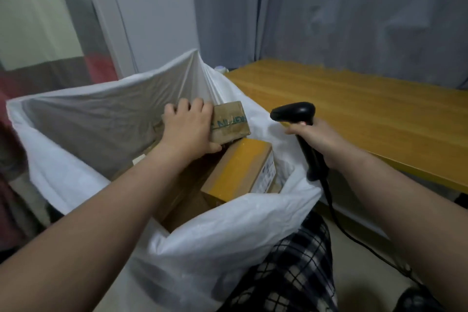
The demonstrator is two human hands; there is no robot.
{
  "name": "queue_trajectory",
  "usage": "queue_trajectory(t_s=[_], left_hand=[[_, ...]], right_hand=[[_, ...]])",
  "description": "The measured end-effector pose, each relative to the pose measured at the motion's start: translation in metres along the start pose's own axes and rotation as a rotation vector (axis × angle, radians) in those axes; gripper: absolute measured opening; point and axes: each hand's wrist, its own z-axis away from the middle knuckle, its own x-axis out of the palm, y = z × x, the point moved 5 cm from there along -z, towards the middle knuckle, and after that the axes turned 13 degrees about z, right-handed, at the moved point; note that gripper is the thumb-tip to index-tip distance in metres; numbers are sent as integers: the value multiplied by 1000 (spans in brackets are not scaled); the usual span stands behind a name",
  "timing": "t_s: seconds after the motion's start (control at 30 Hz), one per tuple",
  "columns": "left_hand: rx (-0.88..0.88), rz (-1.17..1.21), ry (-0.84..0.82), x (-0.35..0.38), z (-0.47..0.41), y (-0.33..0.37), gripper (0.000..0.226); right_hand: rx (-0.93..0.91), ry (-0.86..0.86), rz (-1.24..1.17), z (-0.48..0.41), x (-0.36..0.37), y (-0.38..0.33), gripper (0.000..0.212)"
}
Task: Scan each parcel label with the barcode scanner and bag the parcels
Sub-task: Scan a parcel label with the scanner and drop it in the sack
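The left hand (188, 129) curls its fingers (183, 107) over one small brown parcel (231, 121) inside the single white bag (83, 119). The right hand (317, 140) grips the handle of the one black barcode scanner (295, 111) over the bag's rim, beside the tabletop (354, 109). A second, yellow-taped parcel (240, 167) lies just below the first; more cardboard (188, 206) under the left forearm (114, 200) is too hidden to count.

Three parcels (229, 121) (240, 164) (177, 192), one scanner (295, 111), one bag (88, 119)
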Motion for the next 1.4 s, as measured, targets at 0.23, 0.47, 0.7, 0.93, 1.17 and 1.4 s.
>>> queue_trajectory(t_s=[0.23, 0.47, 0.7, 0.93, 1.17, 1.4], left_hand=[[68, -92, -113, 49, -30, 26, 42], [27, 12, -164, 59, -40, 29, 25], [23, 162, -137, 38, -55, 32, 30], [265, 349, -104, -3, -76, 111, 45], [497, 425, -93, -14, -99, 227, 47], [611, 566, -251, 20, -124, 341, 46]], right_hand=[[383, -222, -58, 15, 0, 48, 25], [211, 64, 69, 1, -6, 20, 19], [104, 143, 37, 3, -31, 7, 14], [51, 256, 56, 17, -100, 21, 14], [165, 410, -18, 44, -193, 69, 16], [362, 586, 5, 62, -278, 150, 23]])
